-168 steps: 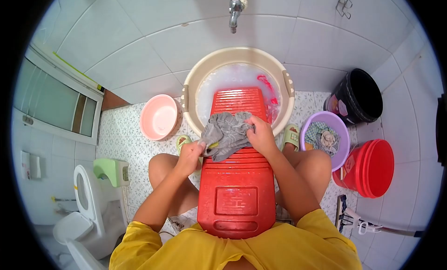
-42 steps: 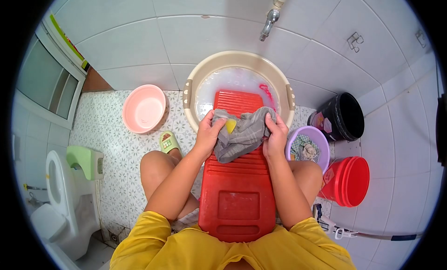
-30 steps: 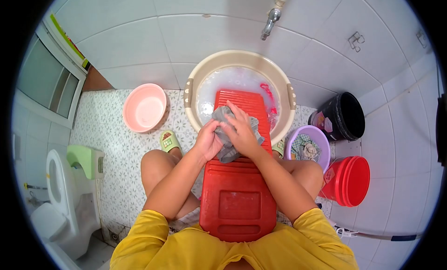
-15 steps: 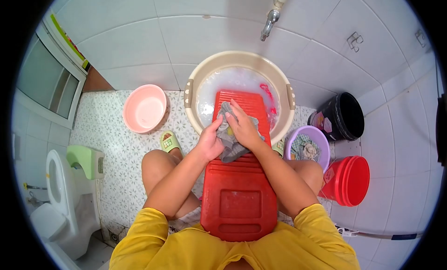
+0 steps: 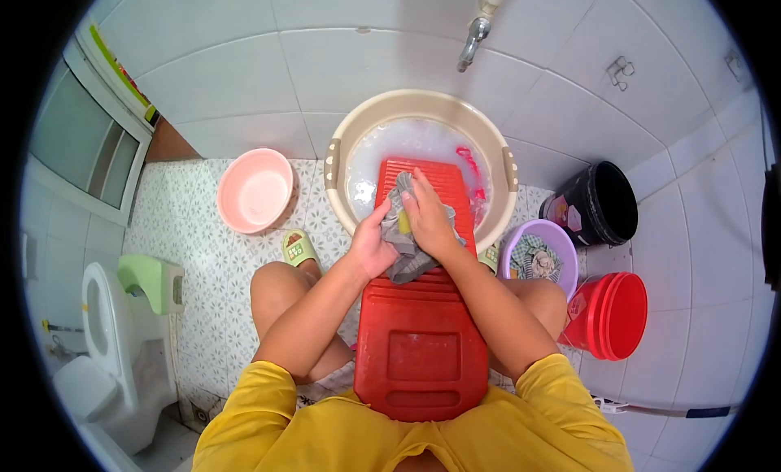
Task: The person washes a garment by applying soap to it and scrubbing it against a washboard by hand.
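A grey cloth with a yellow patch is bunched between my two hands, over the ridged part of a red washboard. My left hand holds the cloth's left side, thumb upward. Across its upper right side lies my right hand, pressing on it with the fingers pointing up and close together. The washboard slopes from my lap into a beige basin of cloudy, sudsy water. Something bright pink floats at the basin's right.
A pink basin stands on the floor at the left, near a green stool and a toilet. To the right are a purple basin with cloths, a black bucket and a red bucket. A tap is overhead.
Earlier the cloth was spread between both hands. My right hand has since moved left onto it, and the cloth is now bunched. Lately the hands have shifted only slightly.
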The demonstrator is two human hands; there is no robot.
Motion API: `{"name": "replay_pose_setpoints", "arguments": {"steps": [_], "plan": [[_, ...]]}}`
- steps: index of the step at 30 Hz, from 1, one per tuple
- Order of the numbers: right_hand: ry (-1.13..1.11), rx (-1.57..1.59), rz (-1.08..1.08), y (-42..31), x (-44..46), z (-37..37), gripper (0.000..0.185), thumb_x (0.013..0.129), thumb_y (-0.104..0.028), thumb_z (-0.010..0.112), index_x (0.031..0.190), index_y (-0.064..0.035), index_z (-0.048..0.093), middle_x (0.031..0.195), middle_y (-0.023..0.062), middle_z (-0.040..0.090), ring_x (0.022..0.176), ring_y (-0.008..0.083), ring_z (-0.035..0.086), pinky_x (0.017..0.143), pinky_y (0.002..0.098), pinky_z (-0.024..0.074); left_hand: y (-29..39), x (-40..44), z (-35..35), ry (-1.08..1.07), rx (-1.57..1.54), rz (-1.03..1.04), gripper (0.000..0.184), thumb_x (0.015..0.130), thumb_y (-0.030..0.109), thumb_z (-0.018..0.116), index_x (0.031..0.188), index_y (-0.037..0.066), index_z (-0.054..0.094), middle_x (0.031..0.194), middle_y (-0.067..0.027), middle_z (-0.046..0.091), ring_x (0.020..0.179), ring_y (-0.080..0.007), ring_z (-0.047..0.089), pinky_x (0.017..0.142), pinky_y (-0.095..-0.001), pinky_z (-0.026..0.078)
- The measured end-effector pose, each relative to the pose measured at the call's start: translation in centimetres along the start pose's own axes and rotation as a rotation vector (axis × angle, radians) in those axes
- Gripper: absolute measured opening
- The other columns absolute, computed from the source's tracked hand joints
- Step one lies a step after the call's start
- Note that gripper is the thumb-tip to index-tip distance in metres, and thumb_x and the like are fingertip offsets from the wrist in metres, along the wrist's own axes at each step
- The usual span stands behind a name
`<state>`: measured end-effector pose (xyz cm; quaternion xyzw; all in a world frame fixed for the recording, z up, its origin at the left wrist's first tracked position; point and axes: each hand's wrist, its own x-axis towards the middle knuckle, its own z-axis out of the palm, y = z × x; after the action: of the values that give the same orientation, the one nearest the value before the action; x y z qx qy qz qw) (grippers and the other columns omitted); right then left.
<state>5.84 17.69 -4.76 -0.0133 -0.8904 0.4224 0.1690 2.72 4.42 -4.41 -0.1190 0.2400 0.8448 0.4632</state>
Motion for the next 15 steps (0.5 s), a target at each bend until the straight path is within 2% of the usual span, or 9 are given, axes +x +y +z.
{"name": "replay_pose_setpoints", "arguments": {"steps": [1,2,4,7,8,9,11,13,15], "plan": [[-0.038,0.187,0.145,0.0,0.2,-0.3,0.042,0.096,-0.018,0.046,0.13,0.0055,0.044,0.133,0.0229,0.048,0.125,0.0347,0.045,0.105,0.0372,0.0324,0.0,0.2,-0.3,-0.028,0.005,-0.019,0.044,0.097,0.037,0.043,0.127,0.004,0.048,0.126,-0.012,0.055,0.116,-0.0275,0.052,0.101,-0.0433,0.04],[-0.033,0.185,0.145,0.3,0.0,-0.7,0.042,0.096,-0.018,0.046,0.13,0.0055,0.044,0.133,0.0229,0.048,0.125,0.0347,0.045,0.105,0.0372,0.0324,-0.1,0.4,-0.7,-0.031,0.007,-0.022,0.044,0.097,0.037,0.043,0.127,0.004,0.048,0.126,-0.012,0.055,0.116,-0.0275,0.052,0.101,-0.0433,0.04],[-0.012,0.501,0.451,0.8,-0.1,-1.6,0.042,0.096,-0.022,0.046,0.13,0.0019,0.045,0.129,0.0185,0.051,0.119,0.0294,0.051,0.098,0.0348,0.0389,-0.2,0.5,-0.7,-0.076,-0.043,-0.004,0.043,0.097,0.035,0.042,0.127,0.005,0.048,0.126,-0.0118,0.055,0.116,-0.0273,0.053,0.101,-0.043,0.039],[-0.004,0.604,0.326,-0.1,-2.5,-1.6,0.043,0.096,-0.024,0.046,0.133,-0.0003,0.045,0.132,0.0191,0.049,0.125,0.0288,0.045,0.103,0.0362,0.0342,-0.3,0.1,-0.4,-0.116,-0.103,0.031,0.042,0.098,0.034,0.04,0.128,0.005,0.048,0.127,-0.0123,0.055,0.116,-0.0275,0.052,0.103,-0.0424,0.038],[-0.031,0.169,0.117,-0.6,-3.7,-0.8,0.043,0.096,-0.023,0.046,0.133,-0.0025,0.045,0.139,0.0211,0.041,0.132,0.0346,0.034,0.108,0.0442,0.0262,-0.2,0.2,-0.9,-0.112,-0.109,0.033,0.042,0.098,0.034,0.04,0.128,0.005,0.048,0.127,-0.0123,0.055,0.116,-0.0275,0.052,0.103,-0.0424,0.038],[-0.036,0.172,0.123,-1.5,-4.0,-0.6,0.043,0.096,-0.023,0.046,0.133,-0.0025,0.045,0.139,0.0211,0.041,0.132,0.0346,0.034,0.108,0.0442,0.0262,0.0,0.4,-1.5,-0.206,-0.167,-0.008,0.042,0.098,0.033,0.04,0.128,0.005,0.048,0.127,-0.0125,0.055,0.116,-0.0275,0.053,0.103,-0.0423,0.038],[-0.202,-0.231,-0.118,-3.5,-4.2,-0.9,0.043,0.094,-0.022,0.045,0.134,-0.0037,0.044,0.145,0.0222,0.031,0.136,0.0405,0.024,0.11,0.0537,0.0176,0.2,0.3,-1.2,-0.301,-0.221,-0.056,0.042,0.098,0.032,0.039,0.129,0.005,0.047,0.127,-0.0126,0.054,0.116,-0.0275,0.053,0.104,-0.0421,0.037],[-0.18,-0.221,-0.127,-1.6,-2.6,-0.4,0.043,0.094,-0.022,0.045,0.133,-0.0036,0.045,0.146,0.0224,0.028,0.136,0.0429,0.021,0.108,0.0585,0.0167,0.2,-0.5,0.6,0.02,-0.151,-0.019,0.043,0.098,0.033,0.038,0.129,0.005,0.047,0.129,-0.0131,0.053,0.119,-0.0273,0.05,0.105,-0.0419,0.036],[-0.072,-0.272,0.055,-0.2,-0.9,-0.2,0.042,0.094,-0.023,0.044,0.131,-0.0027,0.045,0.144,0.0228,0.03,0.135,0.0425,0.024,0.108,0.0577,0.0174,0.0,0.5,-1.0,-0.064,-0.147,-0.036,0.042,0.099,0.033,0.037,0.13,0.005,0.047,0.129,-0.0132,0.053,0.121,-0.0269,0.049,0.105,-0.0416,0.035]]}}
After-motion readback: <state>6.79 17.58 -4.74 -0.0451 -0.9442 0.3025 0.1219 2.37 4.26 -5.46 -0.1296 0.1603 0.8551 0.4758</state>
